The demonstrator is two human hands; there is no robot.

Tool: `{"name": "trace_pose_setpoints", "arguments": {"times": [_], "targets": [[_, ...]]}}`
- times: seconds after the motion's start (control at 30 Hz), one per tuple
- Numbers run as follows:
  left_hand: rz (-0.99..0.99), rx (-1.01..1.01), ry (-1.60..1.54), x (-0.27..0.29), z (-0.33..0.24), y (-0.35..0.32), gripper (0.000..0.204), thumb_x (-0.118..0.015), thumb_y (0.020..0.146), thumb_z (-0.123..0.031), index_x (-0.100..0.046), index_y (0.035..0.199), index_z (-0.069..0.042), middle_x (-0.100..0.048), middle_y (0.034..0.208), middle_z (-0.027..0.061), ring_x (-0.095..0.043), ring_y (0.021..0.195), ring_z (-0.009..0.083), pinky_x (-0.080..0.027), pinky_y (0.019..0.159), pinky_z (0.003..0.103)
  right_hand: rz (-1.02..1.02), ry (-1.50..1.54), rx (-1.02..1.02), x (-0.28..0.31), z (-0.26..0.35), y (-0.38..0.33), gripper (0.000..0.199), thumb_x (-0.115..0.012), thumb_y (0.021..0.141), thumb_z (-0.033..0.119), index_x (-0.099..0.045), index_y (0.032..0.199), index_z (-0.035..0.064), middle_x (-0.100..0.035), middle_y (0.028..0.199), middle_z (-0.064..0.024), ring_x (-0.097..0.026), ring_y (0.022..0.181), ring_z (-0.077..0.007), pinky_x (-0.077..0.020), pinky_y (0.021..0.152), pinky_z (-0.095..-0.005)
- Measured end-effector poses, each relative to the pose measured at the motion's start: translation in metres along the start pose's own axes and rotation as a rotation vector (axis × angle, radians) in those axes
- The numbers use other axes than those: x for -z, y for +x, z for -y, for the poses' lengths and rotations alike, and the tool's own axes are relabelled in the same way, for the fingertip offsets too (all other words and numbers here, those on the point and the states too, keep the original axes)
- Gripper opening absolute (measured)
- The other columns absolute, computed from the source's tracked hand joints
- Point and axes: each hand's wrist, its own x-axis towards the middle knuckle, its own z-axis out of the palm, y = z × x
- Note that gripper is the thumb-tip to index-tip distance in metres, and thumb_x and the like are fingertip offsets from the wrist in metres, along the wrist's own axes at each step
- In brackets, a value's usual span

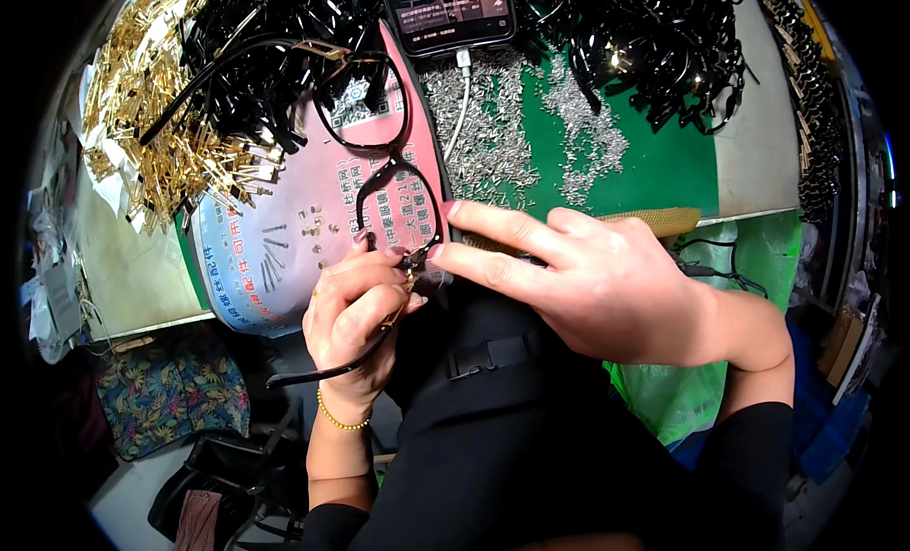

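Eyewear wkshp: blk frame, temple pile, metal pcs.

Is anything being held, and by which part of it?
A black eyeglass frame: the left hand holds it at its near hinge corner. Whether the right hand also grips it, I can't tell.

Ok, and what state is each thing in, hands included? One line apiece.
Glasses frame: held, far arm unfolded
Left hand: closed on the frame's near end
Right hand: two fingertips spread apart, at the frame's rim
Phone: screen lit, plugged in
White cable: connected to the phone
Silver pieces: loose, scattered
Gold pieces: loose, heaped
Black pieces: loose, heaped
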Motion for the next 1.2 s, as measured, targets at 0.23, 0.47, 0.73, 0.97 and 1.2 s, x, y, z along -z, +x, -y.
{"name": "trace_pose_setpoints", "arguments": {"times": [0.23,0.47,0.73,0.97,1.2], "targets": [[-0.003,0.047,0.000,-0.001,-0.003,0.004,0.036,-0.083,0.067,0.002,-0.061,0.095,-0.007,-0.068,0.090,0.0080,-0.069,0.084,0.0275,-0.058,0.087,0.046,-0.018,0.008,0.063,-0.010,-0.008,0.008,0.070,-0.069,0.069,0.002,-0.060,0.135,0.0231,-0.061,0.136,0.0056,-0.053,0.061,-0.0160,-0.0500,0.047,-0.0249],[0.004,-0.021,0.119,-0.003,-0.003,0.005,0.031,-0.082,0.065,0.002,-0.063,0.088,-0.007,-0.068,0.089,0.0077,-0.069,0.083,0.0260,-0.058,0.085,0.044,0.000,-0.011,0.061,-0.011,-0.010,0.009,0.068,-0.070,0.070,0.003,-0.061,0.134,0.0239,-0.060,0.138,0.0068,-0.054,0.063,-0.0141,-0.0480,0.046,-0.0230],[0.053,-0.165,0.183,-0.001,0.003,0.015,0.029,-0.079,0.064,0.001,-0.064,0.088,-0.006,-0.065,0.082,0.0069,-0.068,0.076,0.0254,-0.059,0.079,0.043,0.028,0.031,0.045,-0.010,-0.010,0.012,0.065,-0.069,0.070,0.004,-0.062,0.133,0.0224,-0.061,0.134,0.0059,-0.055,0.063,-0.0130,-0.0469,0.045,-0.0219],[0.136,-0.214,0.211,0.008,0.014,0.020,0.035,-0.081,0.065,0.003,-0.064,0.094,-0.007,-0.064,0.080,0.0052,-0.068,0.073,0.0246,-0.058,0.066,0.037,0.081,0.032,0.049,-0.005,-0.011,0.016,0.064,-0.067,0.070,0.002,-0.062,0.131,0.0197,-0.060,0.133,0.0058,-0.057,0.063,-0.0138,-0.0486,0.047,-0.0232],[0.196,-0.144,0.061,0.017,0.011,0.025,0.034,-0.086,0.067,-0.014,-0.065,0.094,-0.009,-0.067,0.089,0.0036,-0.070,0.084,0.0240,-0.059,0.087,0.043,0.096,0.046,0.030,-0.004,-0.012,0.016,0.063,-0.067,0.071,0.001,-0.062,0.130,0.0195,-0.059,0.135,0.0058,-0.057,0.063,-0.0143,-0.0489,0.047,-0.0239]]}}
